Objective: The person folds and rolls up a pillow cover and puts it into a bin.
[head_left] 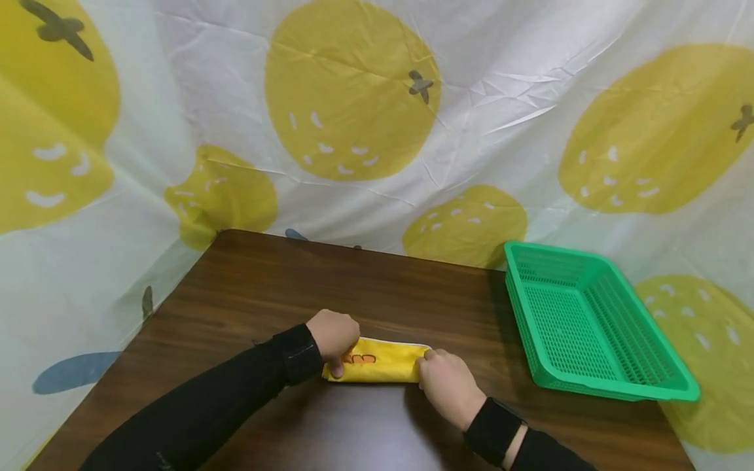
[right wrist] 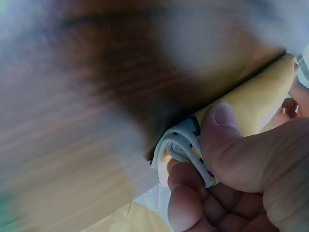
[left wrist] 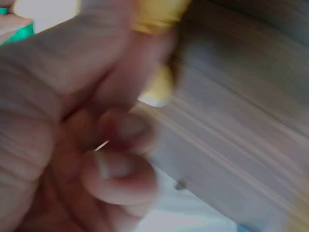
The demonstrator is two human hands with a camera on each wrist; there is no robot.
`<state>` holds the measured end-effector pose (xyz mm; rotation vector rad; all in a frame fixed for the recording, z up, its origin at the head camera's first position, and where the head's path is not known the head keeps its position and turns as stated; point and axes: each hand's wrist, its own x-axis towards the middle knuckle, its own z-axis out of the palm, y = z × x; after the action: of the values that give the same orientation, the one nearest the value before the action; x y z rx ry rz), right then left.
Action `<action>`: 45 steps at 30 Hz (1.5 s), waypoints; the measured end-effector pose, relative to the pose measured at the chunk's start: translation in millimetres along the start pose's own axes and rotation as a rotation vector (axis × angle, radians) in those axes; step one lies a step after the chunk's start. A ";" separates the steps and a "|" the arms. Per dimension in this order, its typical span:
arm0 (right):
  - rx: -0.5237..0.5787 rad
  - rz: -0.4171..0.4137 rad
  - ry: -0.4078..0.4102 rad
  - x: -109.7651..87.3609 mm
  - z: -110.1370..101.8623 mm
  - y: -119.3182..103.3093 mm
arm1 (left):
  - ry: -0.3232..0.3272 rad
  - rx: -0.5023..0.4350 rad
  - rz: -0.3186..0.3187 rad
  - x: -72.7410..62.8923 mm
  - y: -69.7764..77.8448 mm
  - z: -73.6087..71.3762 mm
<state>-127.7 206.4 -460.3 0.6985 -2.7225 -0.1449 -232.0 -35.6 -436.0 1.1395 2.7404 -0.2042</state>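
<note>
A rolled-up yellow cloth with an orange print and a pale edge lies crosswise on the dark wood table. My left hand holds its left end, with the thumb on the near side. At the opposite end, my right hand pinches the roll. The right wrist view shows the coiled layers of the cloth end-on, between the thumb and curled fingers. Up close in the left wrist view, a blurred bit of the cloth shows by the fingers.
To the right, a green plastic basket with slotted walls stands near the table's right edge. A white curtain printed with large yellow fruit hangs behind the table and along its left side.
</note>
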 end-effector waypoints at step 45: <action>-0.179 -0.055 0.116 -6.3 12.2 0.1 | 0.062 0.046 -0.010 -2.4 7.3 6.1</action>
<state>-126.7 209.7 -473.6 0.7067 -2.5425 -0.3450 -224.6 -33.3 -441.9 1.1626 2.8103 -0.2381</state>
